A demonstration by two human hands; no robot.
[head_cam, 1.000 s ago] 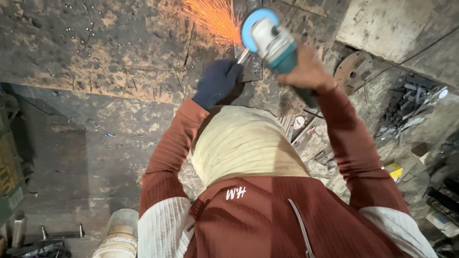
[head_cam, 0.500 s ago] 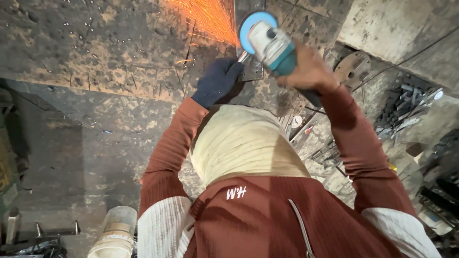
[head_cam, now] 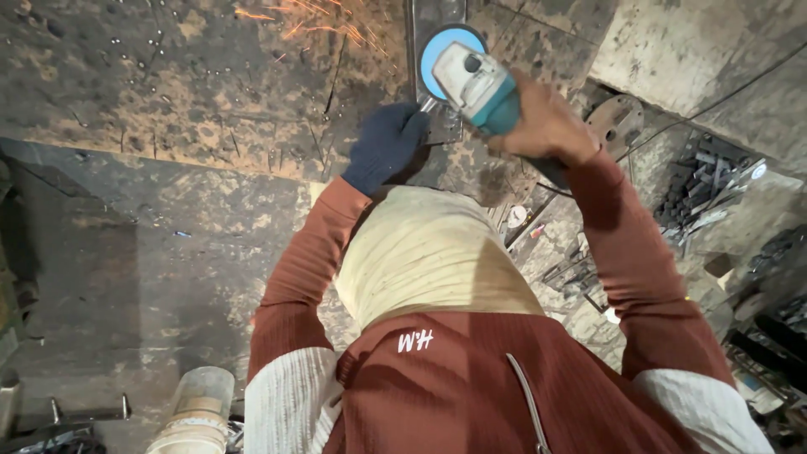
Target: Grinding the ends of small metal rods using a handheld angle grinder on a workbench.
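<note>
My right hand [head_cam: 545, 126], bare, grips the body of a teal and grey angle grinder [head_cam: 477, 84]. Its blue-guarded disc [head_cam: 439, 52] rests against a narrow upright steel bar [head_cam: 437, 21] lying on the stained metal work surface [head_cam: 168, 84]. My left hand [head_cam: 387, 145] wears a dark blue glove and is closed beside the grinder's head, around a short silver side handle. A few orange sparks [head_cam: 311, 18] fly off to the left of the disc. My rust-coloured sleeves and cream apron fill the lower middle.
A round steel flange [head_cam: 618, 122] lies just right of the grinder. Scrap metal pieces and tools [head_cam: 706, 189] are piled at the right. A pale cylinder [head_cam: 197, 403] stands at the bottom left. A concrete slab [head_cam: 689, 59] sits at the upper right.
The thick spray of sparks has thinned to a few streaks at the top edge. Both hands and the grinder stay in nearly the same place.
</note>
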